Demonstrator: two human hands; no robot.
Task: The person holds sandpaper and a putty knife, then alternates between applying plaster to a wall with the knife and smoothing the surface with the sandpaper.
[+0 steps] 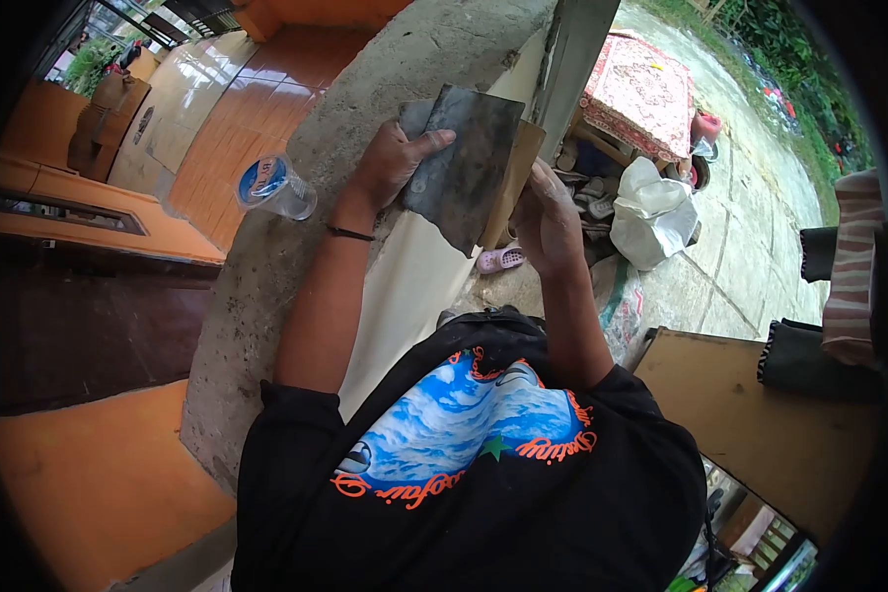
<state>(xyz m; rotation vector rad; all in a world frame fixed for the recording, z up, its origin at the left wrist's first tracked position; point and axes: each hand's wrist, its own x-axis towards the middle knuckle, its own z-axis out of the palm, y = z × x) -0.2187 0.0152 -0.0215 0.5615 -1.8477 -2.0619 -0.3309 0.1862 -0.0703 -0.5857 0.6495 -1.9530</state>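
My left hand point(390, 163) is closed on a worn dark grey sheet of sandpaper point(469, 158), thumb on its face. A smaller grey piece point(414, 116) shows behind it at the left. The sheet's lower edge is ragged, as if torn. On the other side, my right hand point(548, 219) pinches a tan-brown piece of sandpaper point(520, 178), partly covered by the dark sheet. Pale dust coats the right fingers. Both hands are held up above a rough concrete ledge point(266, 326).
A clear plastic cup with a blue lid point(278, 187) lies on the ledge at left. To the right are a white plastic bag point(651, 217), a pile of shoes point(594, 197), a lilac clog point(500, 259) and a patterned cloth-covered table point(641, 94). A grey post point(572, 59) rises ahead.
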